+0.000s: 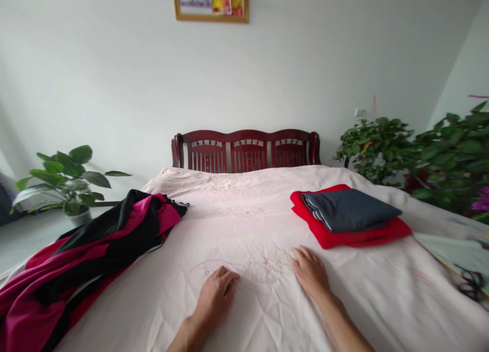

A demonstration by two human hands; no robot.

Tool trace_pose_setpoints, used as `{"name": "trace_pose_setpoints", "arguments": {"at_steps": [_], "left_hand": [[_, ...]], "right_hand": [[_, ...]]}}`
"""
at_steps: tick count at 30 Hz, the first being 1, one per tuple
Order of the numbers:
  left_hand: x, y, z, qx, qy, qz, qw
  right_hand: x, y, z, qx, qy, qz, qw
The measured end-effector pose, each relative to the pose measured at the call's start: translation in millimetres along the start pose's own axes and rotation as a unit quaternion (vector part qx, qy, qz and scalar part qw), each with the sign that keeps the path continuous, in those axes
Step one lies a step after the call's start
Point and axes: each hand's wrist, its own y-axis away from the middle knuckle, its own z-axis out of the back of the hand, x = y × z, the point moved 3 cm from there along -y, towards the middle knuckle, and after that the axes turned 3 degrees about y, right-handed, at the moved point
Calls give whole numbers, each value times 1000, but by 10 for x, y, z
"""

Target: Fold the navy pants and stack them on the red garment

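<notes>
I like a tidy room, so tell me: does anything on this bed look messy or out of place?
Yes. The black and magenta clothes lie in a crumpled heap at the bed's left edge, while the grey garment sits neatly folded on the folded red one. Both hands, left and right, rest flat on the wrinkled pink sheet.

The pale pink cotton-like bedspread (244, 224) is matt and finely creased, with raised embroidered flower outlines stitched into its weave. The left hand (216, 296) and right hand (311, 271) both lie flat on this cloth. To the bedspread's right side rests a folded red fabric piece (332, 235), soft and matt, with a folded dark grey smooth cloth garment (347, 209) on top. On the bedspread's left edge sprawls a loose black and magenta garment (91, 245) with a faint satin sheen. Behind the bedspread stands a dark red carved wooden headboard (246, 149), polished and glossy.
</notes>
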Motion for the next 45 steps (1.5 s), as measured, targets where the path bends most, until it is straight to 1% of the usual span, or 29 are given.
{"name": "trace_pose_setpoints", "arguments": {"at_steps": [5, 15, 27, 34, 37, 39, 41, 43, 45], "left_hand": [[11, 2, -6, -3, 0, -2, 1000], [-9, 10, 8, 0, 0, 4, 1000], [2, -5, 8, -1, -4, -1, 1000], [-22, 10, -1, 5, -6, 5, 1000], [-32, 28, 27, 14, -34, 9, 999], [-13, 41, 127, 18, -79, 20, 997], [42, 57, 342, -2, -140, 52, 989], [135, 91, 674, -41, -213, 108, 970], [260, 166, 1086, -80, -292, 178, 936]], "right_hand": [[3, -2, 15, 2, 7, 9, 1000], [22, 6, 49, 16, 11, 1, 1000], [0, 0, 22, -4, 6, -6, 1000], [-1, -2, 14, -9, 14, 7, 1000], [-12, -3, 9, -10, 16, 9, 1000], [-18, -8, 6, -9, 16, 12, 1000], [-22, -16, 1, -8, 15, 17, 1000], [-28, -25, -9, -11, 12, 21, 1000], [-37, -33, -25, -19, 10, 24, 999]]}}
